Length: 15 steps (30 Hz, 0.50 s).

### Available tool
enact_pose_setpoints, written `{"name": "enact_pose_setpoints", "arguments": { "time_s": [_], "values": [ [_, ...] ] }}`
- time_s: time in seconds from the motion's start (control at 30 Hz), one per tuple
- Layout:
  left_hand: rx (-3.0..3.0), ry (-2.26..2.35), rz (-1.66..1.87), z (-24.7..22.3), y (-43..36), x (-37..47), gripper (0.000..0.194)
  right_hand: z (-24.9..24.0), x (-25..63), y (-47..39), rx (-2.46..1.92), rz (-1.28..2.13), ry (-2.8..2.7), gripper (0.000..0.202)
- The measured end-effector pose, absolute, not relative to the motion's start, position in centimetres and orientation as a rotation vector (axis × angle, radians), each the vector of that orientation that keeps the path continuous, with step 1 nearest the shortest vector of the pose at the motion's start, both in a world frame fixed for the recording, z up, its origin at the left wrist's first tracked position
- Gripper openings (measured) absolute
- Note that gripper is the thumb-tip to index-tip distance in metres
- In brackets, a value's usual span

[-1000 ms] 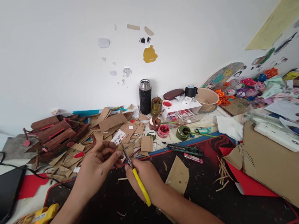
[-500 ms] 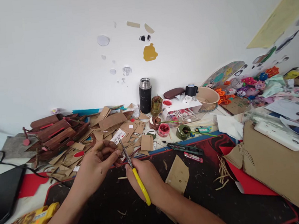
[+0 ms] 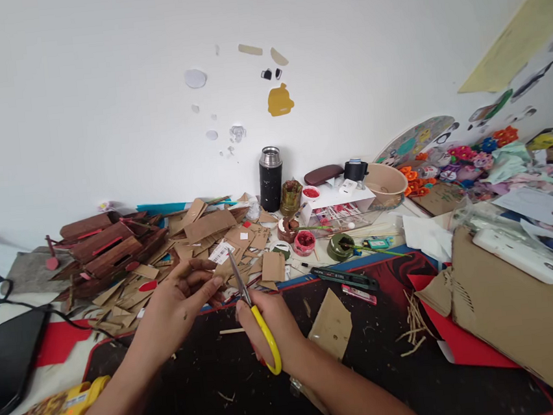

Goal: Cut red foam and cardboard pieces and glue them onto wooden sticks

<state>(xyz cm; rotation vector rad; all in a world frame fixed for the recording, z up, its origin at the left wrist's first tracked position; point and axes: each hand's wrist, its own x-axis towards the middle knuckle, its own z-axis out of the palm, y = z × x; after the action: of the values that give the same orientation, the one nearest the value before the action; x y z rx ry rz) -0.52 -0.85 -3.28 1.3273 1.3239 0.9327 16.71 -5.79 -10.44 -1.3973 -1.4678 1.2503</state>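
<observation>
In my right hand is a pair of scissors with yellow handles, its metal blades pointing up and away from me. My left hand is just left of the blades, fingers curled and thumb close to the fingertips. Whatever it may pinch is too small or too hidden to make out. Behind both hands lies a heap of cut cardboard scraps, one bearing a white barcode label. A thin pale stick rests on the dark mat between my wrists.
Reddish-brown cardboard models stand at the left. Along the back are a black flask and small paint pots. A utility knife lies on the mat's far side. A yellow glue gun is at lower left, a large cardboard sheet at right.
The scissors have shifted slightly right, away from my left fingers, and their blades stand a little more upright. My left hand has barely moved. The whole view has tilted slightly.
</observation>
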Motion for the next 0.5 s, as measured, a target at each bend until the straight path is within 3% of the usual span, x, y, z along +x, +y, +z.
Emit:
{"name": "enact_pose_setpoints", "arguments": {
  "time_s": [0.27,0.5],
  "values": [
    [1.584,1.315,0.896,-3.42,-1.12,-0.71,0.039,-10.94,17.12,-5.50,-1.106,1.556,-1.061,0.051],
    [1.711,1.178,0.688,-3.52,-1.48,-0.63,0.037,-10.39,17.11,-5.26,-1.093,1.580,-1.036,0.053]
  ]
}}
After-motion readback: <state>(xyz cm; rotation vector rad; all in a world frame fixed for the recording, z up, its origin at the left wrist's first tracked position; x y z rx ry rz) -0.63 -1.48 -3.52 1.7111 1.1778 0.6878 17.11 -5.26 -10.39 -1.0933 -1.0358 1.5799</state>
